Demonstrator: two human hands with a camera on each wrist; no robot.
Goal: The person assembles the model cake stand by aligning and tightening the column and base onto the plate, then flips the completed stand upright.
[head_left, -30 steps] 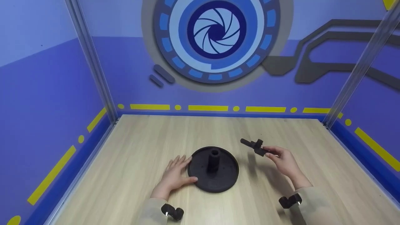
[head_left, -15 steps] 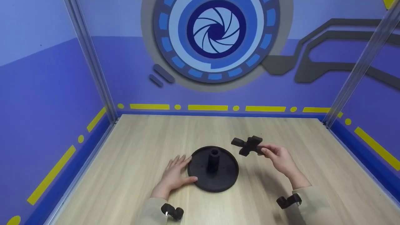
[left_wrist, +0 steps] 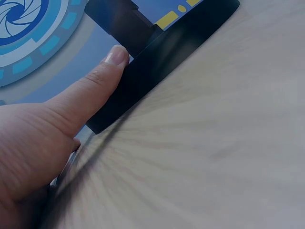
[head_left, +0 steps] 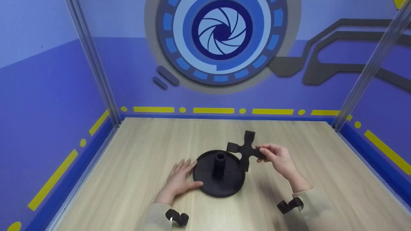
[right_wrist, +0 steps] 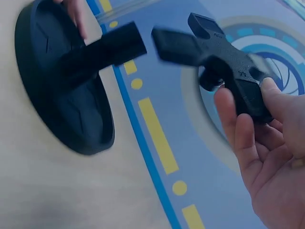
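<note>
A round black base [head_left: 224,189] with a raised rim lies on the wooden table, and a hollow black post [head_left: 219,167] stands upright at its centre. My left hand [head_left: 179,181] rests at the base's left edge with its fingers spread. In the left wrist view its thumb [left_wrist: 97,88] lies straight against the base's rim. My right hand [head_left: 282,160] pinches one arm of a black cross-shaped piece [head_left: 247,150] between thumb and fingers. The cross is held up, tilted, just right of the post. A short stub [right_wrist: 210,78] sticks out beneath its middle in the right wrist view.
The wooden table [head_left: 144,141] is bounded by blue-purple printed walls [head_left: 128,70] at the back and both sides. Metal posts [head_left: 96,70] stand at the far corners. A black wrist mount [head_left: 290,205] sits on each sleeve.
My right hand has moved left, bringing the cross towards the base. The cross has turned from edge-on so that its broad face shows. My left hand and the base have stayed put.
</note>
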